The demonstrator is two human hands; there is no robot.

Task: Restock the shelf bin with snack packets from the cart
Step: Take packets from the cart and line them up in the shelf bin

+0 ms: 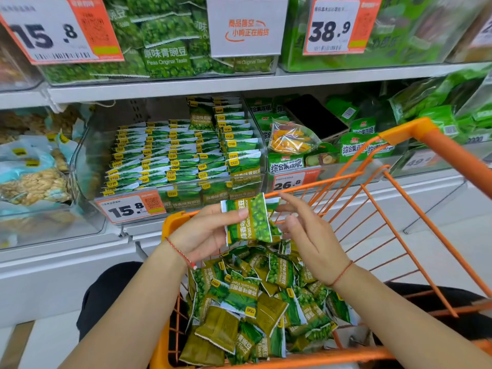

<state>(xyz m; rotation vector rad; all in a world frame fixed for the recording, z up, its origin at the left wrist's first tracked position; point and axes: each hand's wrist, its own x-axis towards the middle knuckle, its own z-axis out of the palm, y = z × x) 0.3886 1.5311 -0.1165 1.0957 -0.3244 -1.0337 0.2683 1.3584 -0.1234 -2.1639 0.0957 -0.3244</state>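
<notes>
My left hand [207, 233] pinches a small stack of green pea snack packets [249, 221] above the orange wire cart [399, 209]; how many, I can't tell. My right hand [306, 230], fingers relaxed, touches their far edge. Behind sits the clear plastic shelf bin [87, 166] on grey shelving.

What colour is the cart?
Orange: the cart shows clearly in the head view.

Green pea-patterned snack packets [250, 222], an orange wire cart [399, 198], orange-and-white price tags [130, 207].

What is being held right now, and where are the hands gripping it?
A green pea snack packet: left hand pinches its left edge; right hand fingers touch its right edge.
</notes>
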